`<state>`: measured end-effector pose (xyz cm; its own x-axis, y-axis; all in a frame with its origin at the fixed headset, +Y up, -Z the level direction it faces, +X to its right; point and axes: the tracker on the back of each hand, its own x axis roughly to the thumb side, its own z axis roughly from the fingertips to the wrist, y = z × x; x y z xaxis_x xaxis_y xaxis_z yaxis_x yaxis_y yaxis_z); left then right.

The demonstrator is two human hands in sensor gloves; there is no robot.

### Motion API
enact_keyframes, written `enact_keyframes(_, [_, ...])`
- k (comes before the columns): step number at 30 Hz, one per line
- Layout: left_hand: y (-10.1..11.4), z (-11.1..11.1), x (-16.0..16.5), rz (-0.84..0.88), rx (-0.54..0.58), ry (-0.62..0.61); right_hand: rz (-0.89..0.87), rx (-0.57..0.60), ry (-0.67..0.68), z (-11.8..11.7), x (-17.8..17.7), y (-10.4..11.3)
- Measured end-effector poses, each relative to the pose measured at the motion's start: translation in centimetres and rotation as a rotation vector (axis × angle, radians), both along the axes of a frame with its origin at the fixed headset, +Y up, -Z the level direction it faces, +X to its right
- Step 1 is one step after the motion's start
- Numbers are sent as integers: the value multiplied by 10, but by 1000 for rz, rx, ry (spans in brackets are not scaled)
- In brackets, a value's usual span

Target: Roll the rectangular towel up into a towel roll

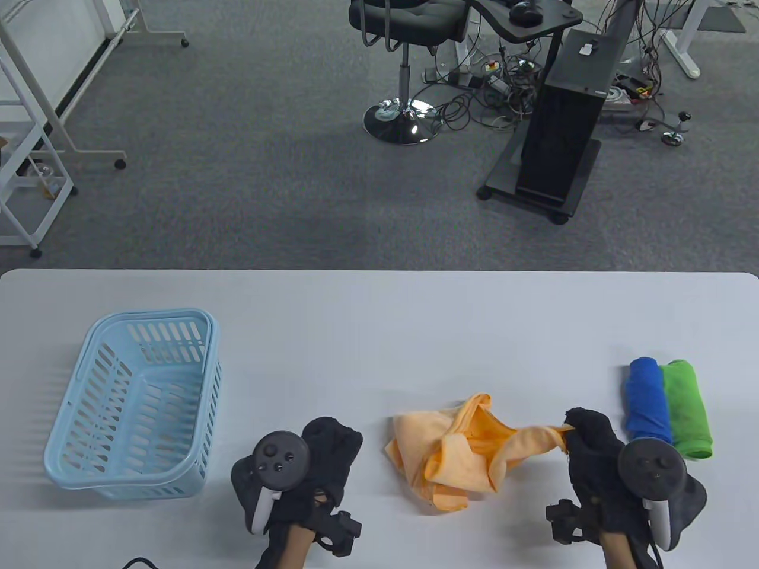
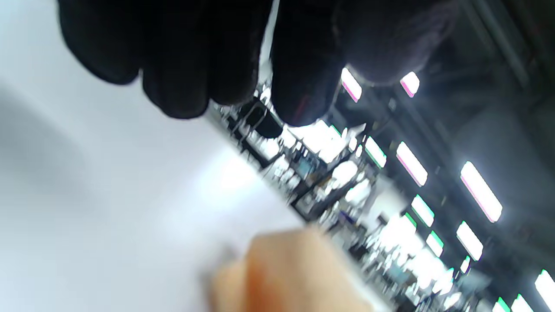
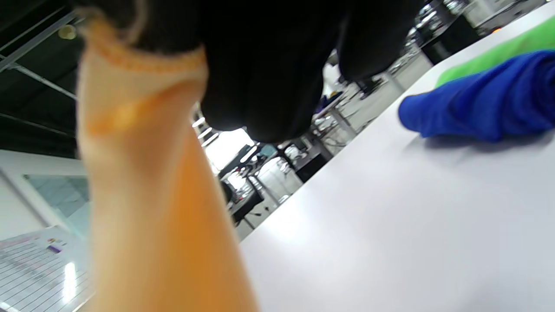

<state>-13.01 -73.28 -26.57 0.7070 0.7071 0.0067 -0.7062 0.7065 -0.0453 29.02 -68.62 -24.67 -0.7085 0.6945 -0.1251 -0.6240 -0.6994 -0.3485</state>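
Note:
A crumpled orange towel (image 1: 453,453) lies on the white table (image 1: 379,320) near its front edge. My right hand (image 1: 584,430) pinches the towel's right corner, and the cloth stretches from the heap to that hand. In the right wrist view the orange towel (image 3: 147,195) hangs from my gloved fingers (image 3: 260,86) at the top. My left hand (image 1: 329,444) hovers left of the heap with its fingers loosely curled and holds nothing. The left wrist view shows those fingers (image 2: 182,56) over the bare table, with a blurred piece of the orange towel (image 2: 290,273) at the bottom.
A light blue slotted basket (image 1: 136,403) stands at the left of the table. A rolled blue towel (image 1: 647,400) and a rolled green towel (image 1: 688,406) lie side by side at the right, close to my right hand. The blue roll (image 3: 481,106) shows in the right wrist view.

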Motion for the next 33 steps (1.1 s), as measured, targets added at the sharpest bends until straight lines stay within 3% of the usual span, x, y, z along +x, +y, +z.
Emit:
enact_keyframes(6, [-21, -3, 54, -188, -173, -198, -25, 15, 102, 2, -11, 2])
enact_keyframes(10, [-31, 0, 97, -441, -190, -316, -14, 1, 132, 1, -16, -1])
enact_keyframes(13, [-34, -5, 119, -526, -231, -309, 13, -12, 137, 0, -19, -3])
enact_keyframes(17, [-31, -10, 132, -544, -179, -258, 46, -11, 113, -2, -14, -5])
enact_keyframes(21, [-9, -15, 103, -436, -159, -129, 103, -14, 37, -2, -5, -4])
enact_keyframes(27, [31, -26, 11, -475, -124, 135, 191, 6, -152, 4, 20, 6])
enact_keyframes(33, [51, -9, -42, -378, -50, 302, 175, 18, -318, 16, 49, 10])
